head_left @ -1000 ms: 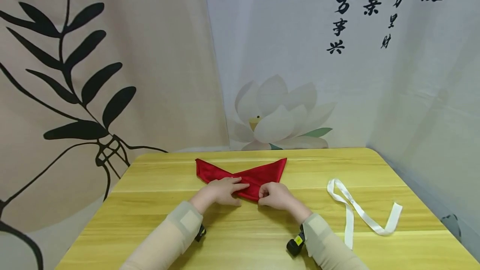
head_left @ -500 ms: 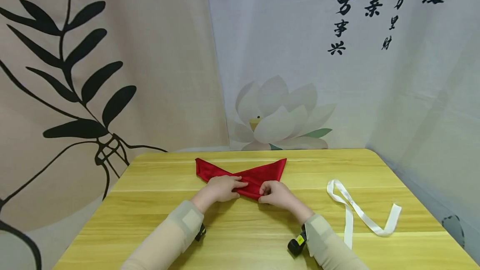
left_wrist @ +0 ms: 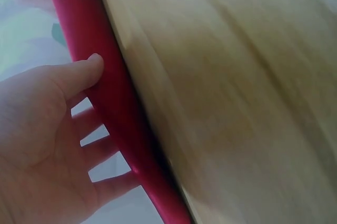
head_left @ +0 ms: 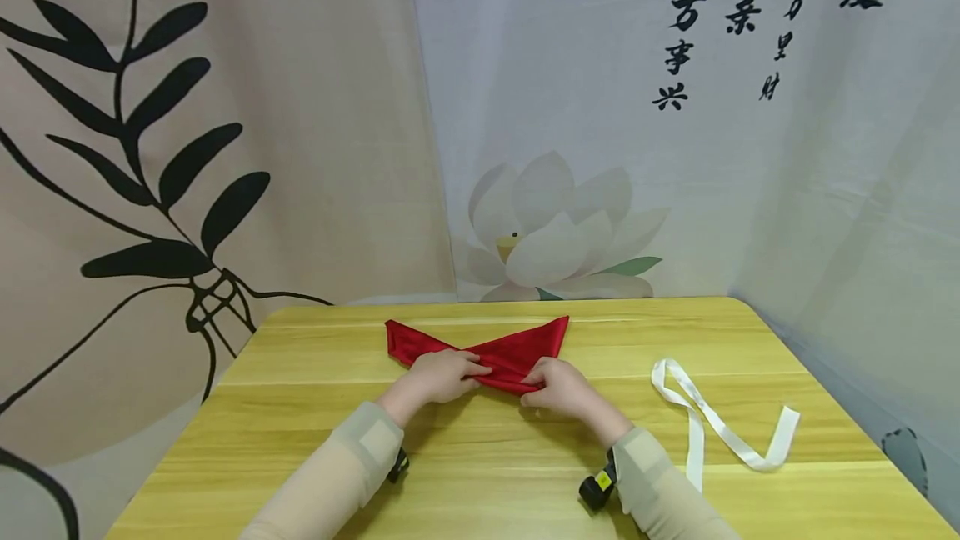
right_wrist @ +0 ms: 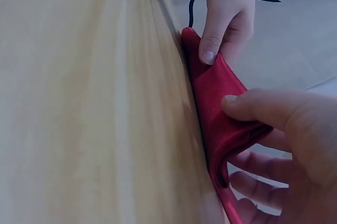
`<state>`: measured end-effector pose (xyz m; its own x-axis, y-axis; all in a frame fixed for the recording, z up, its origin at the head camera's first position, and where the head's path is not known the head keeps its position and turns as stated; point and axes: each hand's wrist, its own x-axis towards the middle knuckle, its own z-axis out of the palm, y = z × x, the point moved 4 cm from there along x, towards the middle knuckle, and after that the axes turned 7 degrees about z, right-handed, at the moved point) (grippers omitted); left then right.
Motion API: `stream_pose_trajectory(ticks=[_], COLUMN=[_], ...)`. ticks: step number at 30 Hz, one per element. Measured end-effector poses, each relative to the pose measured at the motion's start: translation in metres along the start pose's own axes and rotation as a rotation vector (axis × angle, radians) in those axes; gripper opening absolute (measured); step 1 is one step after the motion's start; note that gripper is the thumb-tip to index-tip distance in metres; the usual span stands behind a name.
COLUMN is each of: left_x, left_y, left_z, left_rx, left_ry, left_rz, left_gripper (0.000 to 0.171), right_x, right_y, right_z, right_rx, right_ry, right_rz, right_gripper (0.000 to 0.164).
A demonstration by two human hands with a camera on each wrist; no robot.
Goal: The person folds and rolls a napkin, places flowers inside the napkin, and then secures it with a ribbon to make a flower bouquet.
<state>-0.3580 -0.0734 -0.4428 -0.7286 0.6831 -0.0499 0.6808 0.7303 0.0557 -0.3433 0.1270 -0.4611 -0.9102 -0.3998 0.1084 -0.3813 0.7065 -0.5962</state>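
A folded red satin scarf (head_left: 517, 352) lies near the table's far side, its two pointed ends spread away from the person. My left hand (head_left: 441, 377) holds its front fold left of the middle. In the left wrist view the left thumb (left_wrist: 87, 74) presses the near face of the scarf (left_wrist: 113, 95), with the fingers on the far side. My right hand (head_left: 561, 390) pinches the front fold on the right. The right wrist view shows the right thumb (right_wrist: 253, 105) on the scarf (right_wrist: 218, 90) and fingers below, with layered folds visible between.
A loose white ribbon (head_left: 738, 444) lies bent on the right of the wooden table (head_left: 480, 473). Behind the table hangs a printed cloth backdrop (head_left: 337, 148) with plant, lotus and writing. A dark wrist camera (head_left: 597, 486) sits under the right wrist.
The right hand's fingers have extended over the scarf from a tighter pinch. The scarf's front fold has shifted slightly away from the person. The left hand has moved only a little.
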Motion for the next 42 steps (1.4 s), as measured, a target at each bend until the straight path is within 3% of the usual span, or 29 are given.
stream_pose_trajectory(ticks=[4,8,14,30,42], left_x=[-0.001,0.0,0.0,0.009,0.026], left_y=[-0.001,-0.003,-0.004,-0.009,-0.019], left_z=[0.0,0.0,-0.005,-0.018,-0.018], left_rx=[-0.022,-0.055,-0.102,-0.23,-0.331], left_ry=[0.0,0.002,-0.019,-0.148,-0.145], left_rz=[0.014,0.039,0.058,0.03,-0.004], left_gripper=[0.036,0.033,0.014,0.022,0.017], right_x=[0.001,0.001,-0.001,-0.004,0.001], right_y=[-0.001,-0.002,-0.004,-0.005,0.009], right_z=[-0.002,-0.003,-0.005,-0.009,-0.009], right_rx=[-0.028,-0.025,0.062,0.166,0.222], right_ry=[0.011,0.013,-0.028,-0.023,0.05], right_rz=[-0.013,-0.01,0.058,0.09,0.144], right_gripper=[0.004,0.006,0.013,0.008,0.013])
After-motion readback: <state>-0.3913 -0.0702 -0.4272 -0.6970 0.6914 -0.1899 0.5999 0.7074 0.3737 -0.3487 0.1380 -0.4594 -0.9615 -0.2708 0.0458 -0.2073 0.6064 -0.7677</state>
